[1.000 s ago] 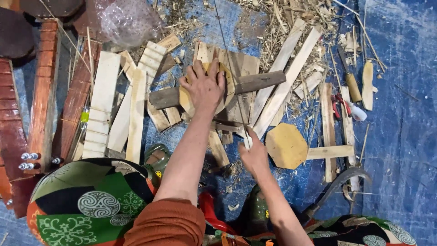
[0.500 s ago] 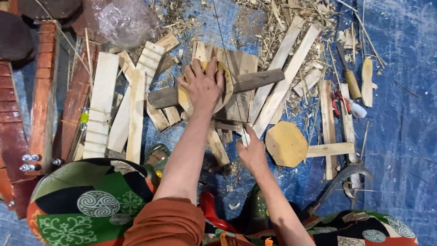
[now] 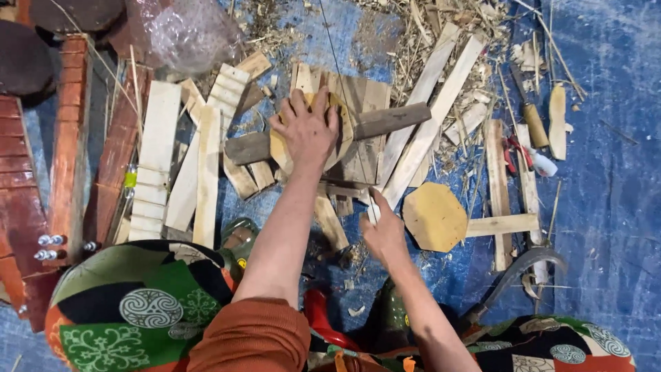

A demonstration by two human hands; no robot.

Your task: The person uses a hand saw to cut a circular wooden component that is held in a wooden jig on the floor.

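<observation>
the left hand [image 3: 308,131] lay flat, fingers spread open, pressing a yellowish wooden disc [image 3: 284,148] onto a dark wooden bar [image 3: 385,122] whose long axis ran left to right across the board stack. the right hand [image 3: 384,234] sat nearer the body, fingers closed round a thin pale tool [image 3: 372,205] pointing up toward the disc, apart from it.

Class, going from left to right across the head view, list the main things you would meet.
Red wooden frame → pale slats → left hand pressing a flat wooden piece → right hand → octagonal board → curved blade.
</observation>
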